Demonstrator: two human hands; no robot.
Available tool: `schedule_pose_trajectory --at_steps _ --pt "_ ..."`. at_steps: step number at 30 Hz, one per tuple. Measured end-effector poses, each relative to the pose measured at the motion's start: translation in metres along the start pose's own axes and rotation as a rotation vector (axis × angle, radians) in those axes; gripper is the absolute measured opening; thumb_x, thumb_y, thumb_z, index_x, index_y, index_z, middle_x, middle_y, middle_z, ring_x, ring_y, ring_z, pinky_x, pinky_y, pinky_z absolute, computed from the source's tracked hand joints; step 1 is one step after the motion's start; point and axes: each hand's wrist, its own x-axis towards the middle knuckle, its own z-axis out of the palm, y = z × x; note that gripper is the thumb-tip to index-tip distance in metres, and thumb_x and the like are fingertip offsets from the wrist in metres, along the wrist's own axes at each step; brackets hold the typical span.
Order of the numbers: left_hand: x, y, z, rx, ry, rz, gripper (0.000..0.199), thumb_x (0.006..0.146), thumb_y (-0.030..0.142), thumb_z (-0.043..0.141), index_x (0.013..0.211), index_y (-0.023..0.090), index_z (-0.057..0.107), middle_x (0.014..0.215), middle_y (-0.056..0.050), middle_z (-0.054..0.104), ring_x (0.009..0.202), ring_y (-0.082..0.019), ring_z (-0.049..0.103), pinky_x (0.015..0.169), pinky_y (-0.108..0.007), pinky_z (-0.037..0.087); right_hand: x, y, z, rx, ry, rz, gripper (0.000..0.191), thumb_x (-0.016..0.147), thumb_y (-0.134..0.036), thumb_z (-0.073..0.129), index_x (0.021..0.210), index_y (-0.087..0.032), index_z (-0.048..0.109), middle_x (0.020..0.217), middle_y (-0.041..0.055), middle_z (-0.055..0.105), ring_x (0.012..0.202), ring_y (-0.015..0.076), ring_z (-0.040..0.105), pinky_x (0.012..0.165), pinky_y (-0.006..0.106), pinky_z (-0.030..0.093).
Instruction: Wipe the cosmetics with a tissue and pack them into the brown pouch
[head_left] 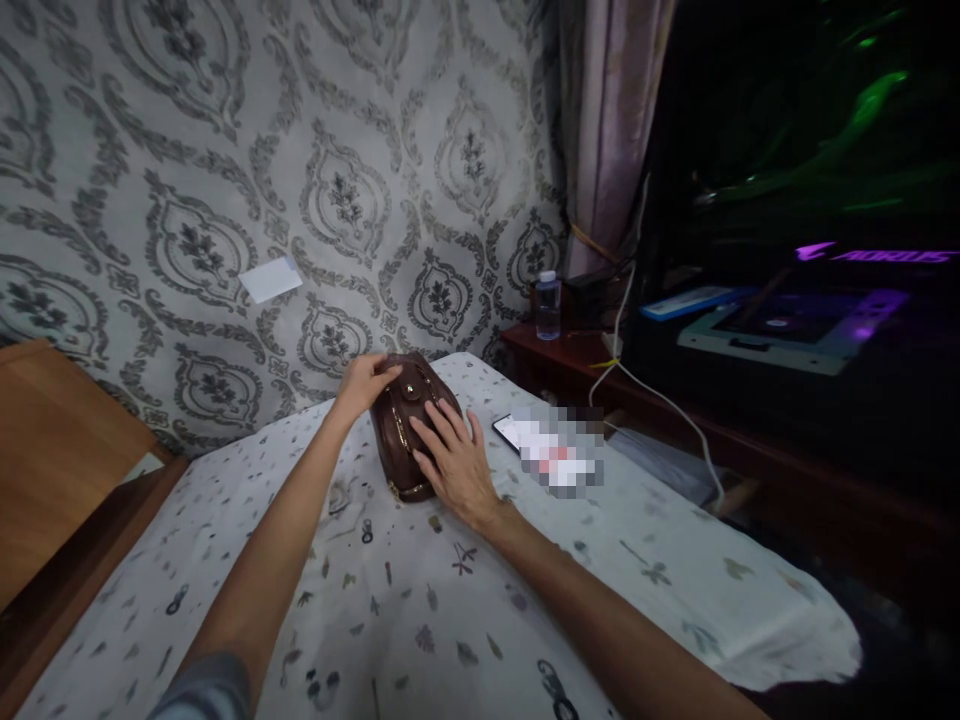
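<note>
A dark brown handbag [394, 455] with gold zips and a round gold stud lies on the patterned bedsheet [405, 620], ahead of me. My left hand [364, 386] grips its far left edge, the thumb lying over the top face near the stud and the other fingers partly hidden. Across the bag's right side rests my right hand [457, 465], palm down with the fingers spread and touching the surface. To the right of that hand is a phone [507, 430] with a lit screen, most of it covered by a blurred patch.
A clear bottle [548, 308] with a white cap stands on a reddish wooden table [525, 340]. A white cable [675, 400] hangs at the right, near a dark glass panel with lit parts. A wooden board [67, 450] borders the bed at the left. White paper [270, 280] is on the wallpaper.
</note>
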Motion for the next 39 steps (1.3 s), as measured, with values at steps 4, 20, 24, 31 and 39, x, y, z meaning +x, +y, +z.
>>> schedule_pose_trajectory --at_steps 4,20,24,31,39 --pt "-0.01 -0.004 -0.011 0.105 -0.017 0.0 0.023 0.077 0.033 0.065 0.06 0.016 0.062 0.052 0.004 0.049 0.056 -0.012 0.045 0.056 -0.025 0.03 0.0 -0.003 0.002 0.005 -0.018 -0.019 0.041 0.1 -0.031 0.045 0.14 -0.025 0.053 0.152 0.01 0.047 0.145 0.0284 0.033 0.116 0.057 0.024" --pt "-0.035 0.013 -0.017 0.178 0.001 0.015 0.007 0.07 0.015 0.061 0.065 0.017 0.065 0.058 0.004 0.056 0.062 -0.014 0.05 0.062 -0.026 0.035 0.0 -0.001 0.006 0.032 -0.024 0.017 0.04 0.098 -0.026 0.052 0.138 -0.031 0.057 0.15 0.0084 0.051 0.144 0.0284 0.037 0.113 0.058 0.03" --pt "-0.039 0.012 -0.019 0.122 -0.063 0.015 0.012 0.07 0.022 0.061 0.06 0.017 0.058 0.054 0.006 0.047 0.058 -0.012 0.043 0.056 -0.025 0.029 0.001 -0.001 0.006 0.024 -0.014 0.008 0.039 0.098 -0.027 0.052 0.137 -0.029 0.057 0.15 0.009 0.051 0.144 0.0286 0.037 0.113 0.058 0.03" --pt "-0.039 0.016 -0.017 0.211 -0.074 0.027 0.013 0.078 0.026 0.057 0.07 0.018 0.062 0.06 0.002 0.054 0.061 -0.015 0.047 0.058 -0.027 0.032 -0.004 0.001 0.003 0.077 0.038 0.018 0.042 0.099 -0.031 0.048 0.14 -0.024 0.054 0.151 0.0127 0.047 0.142 0.0272 0.038 0.114 0.053 0.031" --pt "-0.022 0.033 0.018 0.188 -0.019 0.17 0.019 0.081 0.028 0.066 0.096 0.02 0.072 0.093 -0.005 0.069 0.089 -0.021 0.06 0.082 -0.03 0.044 -0.009 0.012 -0.002 0.101 0.203 0.164 0.032 0.098 -0.027 0.045 0.123 -0.017 0.062 0.133 0.0174 0.055 0.124 0.0299 0.049 0.101 0.05 0.046"
